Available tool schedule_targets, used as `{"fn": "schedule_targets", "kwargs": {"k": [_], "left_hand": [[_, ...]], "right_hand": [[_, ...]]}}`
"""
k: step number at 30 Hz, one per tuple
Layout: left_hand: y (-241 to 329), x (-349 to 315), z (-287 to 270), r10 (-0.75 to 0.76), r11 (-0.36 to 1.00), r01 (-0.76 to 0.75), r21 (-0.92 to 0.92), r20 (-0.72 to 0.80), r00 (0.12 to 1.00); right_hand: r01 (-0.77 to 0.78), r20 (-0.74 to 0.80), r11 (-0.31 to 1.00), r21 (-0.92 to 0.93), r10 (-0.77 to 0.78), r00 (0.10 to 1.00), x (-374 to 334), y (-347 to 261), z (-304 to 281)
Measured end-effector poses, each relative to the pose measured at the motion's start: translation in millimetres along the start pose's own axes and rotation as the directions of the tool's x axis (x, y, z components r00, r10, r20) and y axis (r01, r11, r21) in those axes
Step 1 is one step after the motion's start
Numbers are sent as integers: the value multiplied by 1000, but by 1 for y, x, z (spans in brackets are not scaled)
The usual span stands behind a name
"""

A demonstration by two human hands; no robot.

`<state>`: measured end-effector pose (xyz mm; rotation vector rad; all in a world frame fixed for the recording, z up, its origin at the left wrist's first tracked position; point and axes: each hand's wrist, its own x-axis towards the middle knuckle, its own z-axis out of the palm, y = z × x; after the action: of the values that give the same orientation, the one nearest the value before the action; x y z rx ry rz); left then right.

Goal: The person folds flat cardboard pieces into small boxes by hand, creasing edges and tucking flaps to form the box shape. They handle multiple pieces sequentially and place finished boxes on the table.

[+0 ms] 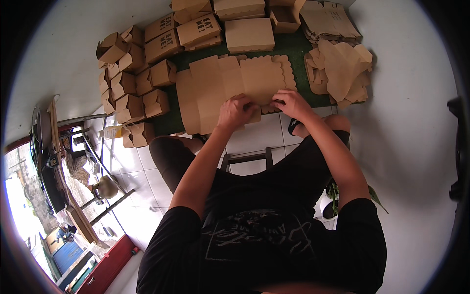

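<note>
An unfolded brown cardboard box blank point(210, 88) with a scalloped right end lies flat before me. At its near edge my left hand point(236, 111) is closed, its curled fingers on a flap. To the right, my right hand point(292, 104) pinches the same near edge close to the scalloped end, thumb and fingers together. A short gap separates the two hands, and the small flap between them is partly hidden by the fingers.
The blank rests on a green-covered table point(306, 54). Small folded boxes point(129, 108) crowd its left side. Larger boxes point(249, 35) line the back. Stacked flat blanks point(330, 22) and loose cardboard pieces point(342, 71) lie at right. A yellow-labelled bottle point(111, 132) stands left, a potted plant point(330, 203) lower right.
</note>
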<state>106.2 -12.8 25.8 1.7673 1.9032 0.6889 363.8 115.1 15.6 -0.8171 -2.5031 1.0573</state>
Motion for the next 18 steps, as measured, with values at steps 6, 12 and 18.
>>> {"fn": "schedule_targets", "kwargs": {"k": [6,12,18], "left_hand": [[5,2,9,-78,997,79,17,-74,994],[3,2,15,-93,995,95,19,-103,990],[7,1,18,-155,988,156,-2,-122,980]], "right_hand": [[-82,-41,995,58,85,996,5,-1,6],[-124,-73,992,33,127,989,6,3,11],[-167,-76,983,80,173,982,8,4,12]]}}
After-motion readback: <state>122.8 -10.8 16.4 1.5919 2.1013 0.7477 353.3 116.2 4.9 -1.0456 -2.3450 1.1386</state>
